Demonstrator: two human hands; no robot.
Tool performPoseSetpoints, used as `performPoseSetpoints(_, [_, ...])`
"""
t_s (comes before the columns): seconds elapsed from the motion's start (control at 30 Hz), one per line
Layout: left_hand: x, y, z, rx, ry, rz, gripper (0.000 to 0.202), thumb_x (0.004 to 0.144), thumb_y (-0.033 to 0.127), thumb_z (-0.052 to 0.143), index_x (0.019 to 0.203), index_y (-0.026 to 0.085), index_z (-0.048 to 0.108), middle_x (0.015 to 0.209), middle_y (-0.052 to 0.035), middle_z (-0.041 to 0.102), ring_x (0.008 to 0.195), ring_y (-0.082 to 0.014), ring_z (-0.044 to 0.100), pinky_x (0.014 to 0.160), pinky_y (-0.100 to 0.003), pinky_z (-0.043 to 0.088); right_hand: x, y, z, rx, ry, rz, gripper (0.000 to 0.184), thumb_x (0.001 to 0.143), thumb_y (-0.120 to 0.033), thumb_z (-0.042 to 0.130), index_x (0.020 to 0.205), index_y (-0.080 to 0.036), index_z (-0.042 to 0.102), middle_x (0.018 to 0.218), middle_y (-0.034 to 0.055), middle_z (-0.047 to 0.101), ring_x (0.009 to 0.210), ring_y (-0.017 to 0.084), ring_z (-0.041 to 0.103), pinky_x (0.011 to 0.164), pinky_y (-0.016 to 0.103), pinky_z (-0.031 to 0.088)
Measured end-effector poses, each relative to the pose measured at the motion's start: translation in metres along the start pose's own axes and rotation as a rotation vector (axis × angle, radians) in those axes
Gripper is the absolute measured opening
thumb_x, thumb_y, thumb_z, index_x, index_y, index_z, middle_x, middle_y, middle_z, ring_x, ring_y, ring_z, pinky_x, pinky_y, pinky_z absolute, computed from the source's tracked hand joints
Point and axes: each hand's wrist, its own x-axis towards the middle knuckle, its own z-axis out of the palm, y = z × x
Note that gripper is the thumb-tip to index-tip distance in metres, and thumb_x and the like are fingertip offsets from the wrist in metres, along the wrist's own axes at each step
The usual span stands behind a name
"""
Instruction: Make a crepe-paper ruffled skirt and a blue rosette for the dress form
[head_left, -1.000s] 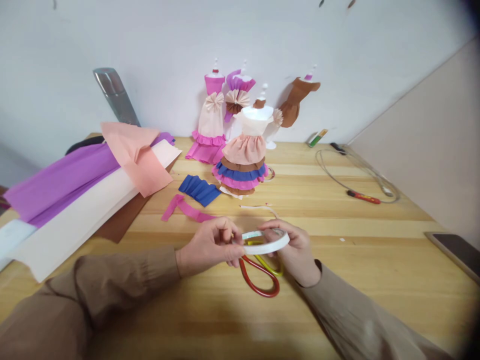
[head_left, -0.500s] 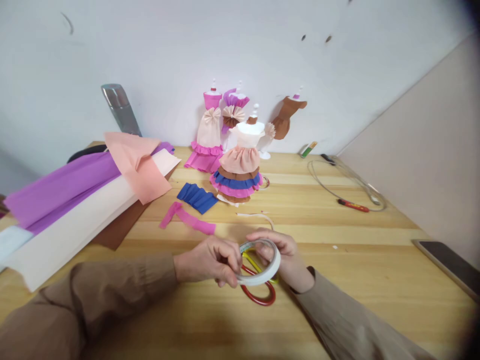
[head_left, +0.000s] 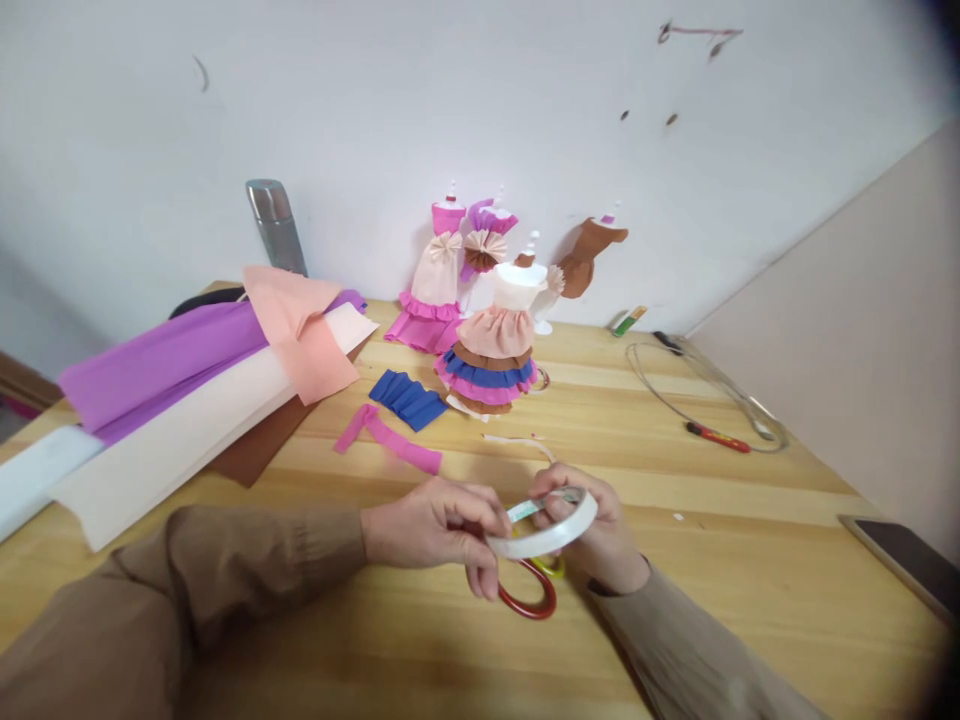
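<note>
Between both hands, above the near part of the table, is a roll of white tape (head_left: 551,535), tilted so its inner ring shows. My left hand (head_left: 442,525) pinches its left side between thumb and fingers. Curled round the right side is my right hand (head_left: 596,525), with fingers at the inner ring. Below the roll lie scissors with red and yellow handles (head_left: 534,602), partly hidden by the roll and my left hand. Beyond my hands stands a small dress form (head_left: 499,335) in a layered paper dress of peach, brown, blue and pink.
More dressed forms (head_left: 439,270) stand against the wall. Crepe paper sheets (head_left: 180,410) and a metallic flask (head_left: 274,225) are at left. Blue (head_left: 409,400) and pink strips (head_left: 390,445) lie mid-table. A cable (head_left: 675,410), a red-handled tool (head_left: 718,437) and a phone (head_left: 907,565) are at right.
The tape roll has tilted flatter, its inside now less visible. Both hands stay on it. The whole view has shifted, so things appear farther right and mostly lower.
</note>
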Motion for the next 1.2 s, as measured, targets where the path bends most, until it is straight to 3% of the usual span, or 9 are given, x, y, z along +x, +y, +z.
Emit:
performPoseSetpoints(0.1, [-0.001,0.002,0.000,0.130,0.050,0.037,0.038,0.080,0.040,0.075,0.108,0.015,0.067,0.101,-0.0086,0.062,0.078,-0.0164,0.072,0.069,-0.028,0.060,0.004,-0.006,-0.004,-0.006,0.126,-0.096,0.029,0.075,-0.046,0.077,0.078,-0.019,0.067,0.045,-0.0029,0.057,0.030,0.009,0.045,0.032,0.020,0.033])
performPoseSetpoints(0.2, [0.001,-0.006,-0.009,0.412,0.215,0.232,0.049,0.086,0.025,0.067,0.133,0.021,0.054,0.128,-0.0163,0.058,0.089,-0.0175,0.071,0.077,-0.031,0.059,0.012,-0.015,-0.021,-0.196,0.322,-0.177,0.025,0.075,-0.041,0.077,0.078,-0.019,0.068,0.051,-0.0013,0.062,0.039,0.012,0.054,0.039,0.022,0.043])
performPoseSetpoints(0.3, [0.005,-0.013,-0.023,0.820,0.357,0.477,0.015,0.092,0.021,0.056,0.093,0.014,0.069,0.097,-0.0114,0.070,0.090,-0.0180,0.068,0.081,-0.030,0.054,0.019,-0.022,-0.048,-0.474,0.569,-0.178,0.027,0.071,-0.041,0.077,0.082,-0.018,0.068,0.055,-0.0003,0.065,0.046,0.014,0.058,0.049,0.027,0.050])
performPoseSetpoints(0.4, [0.008,-0.008,-0.038,1.107,0.525,0.408,0.030,0.093,0.024,0.054,0.065,0.015,0.060,0.066,-0.0028,0.061,0.064,-0.0119,0.057,0.061,-0.024,0.045,0.026,-0.025,-0.077,-0.780,0.699,-0.009,0.030,0.071,-0.048,0.070,0.076,-0.019,0.065,0.059,0.0036,0.067,0.052,0.019,0.062,0.054,0.032,0.050])
performPoseSetpoints(0.47, [0.010,0.001,-0.049,1.291,0.627,0.330,0.038,0.096,0.027,0.050,0.060,0.016,0.055,0.063,-0.0017,0.056,0.063,-0.0122,0.054,0.062,-0.025,0.042,0.029,-0.023,-0.092,-1.083,0.742,0.104,0.027,0.073,-0.046,0.066,0.074,-0.019,0.066,0.064,0.0069,0.070,0.061,0.024,0.065,0.057,0.033,0.046])
performPoseSetpoints(0.67, [0.014,0.023,-0.100,1.677,0.929,-0.124,0.026,0.095,0.032,0.048,0.095,0.013,0.067,0.102,-0.0146,0.065,0.105,-0.0282,0.053,0.094,-0.041,0.041,0.031,-0.010,-0.113,-1.522,0.557,0.245,0.034,0.077,-0.019,0.053,0.104,-0.021,0.074,0.096,0.0099,0.077,0.080,0.026,0.068,0.061,0.033,0.041])
performPoseSetpoints(0.87, [0.006,0.024,-0.136,1.564,0.994,-0.269,0.022,0.084,0.031,0.061,0.085,0.010,0.067,0.098,-0.0197,0.064,0.107,-0.0354,0.052,0.090,-0.046,0.041,0.031,-0.010,-0.112,-1.427,0.582,-0.202,0.029,0.080,-0.027,0.052,0.095,-0.016,0.074,0.082,0.0095,0.069,0.062,0.019,0.060,0.064,0.034,0.048])
performPoseSetpoints(1.0, [0.003,0.034,-0.141,1.424,1.033,-0.249,0.011,0.083,0.014,0.054,0.081,0.013,0.064,0.095,-0.0155,0.066,0.103,-0.0304,0.056,0.089,-0.043,0.043,0.033,-0.019,-0.078,-1.147,0.451,-0.396,0.023,0.086,-0.034,0.058,0.094,-0.019,0.072,0.079,0.0061,0.067,0.058,0.015,0.056,0.061,0.032,0.049])
performPoseSetpoints(1.2, [-0.005,0.064,-0.121,1.126,0.988,-0.115,0.010,0.085,0.017,0.053,0.089,0.013,0.060,0.078,-0.0040,0.067,0.072,-0.0153,0.064,0.067,-0.027,0.050,0.033,-0.021,-0.004,-0.675,0.042,-0.197,0.025,0.089,-0.037,0.060,0.104,-0.019,0.069,0.087,0.0068,0.071,0.058,0.014,0.062,0.055,0.029,0.052])
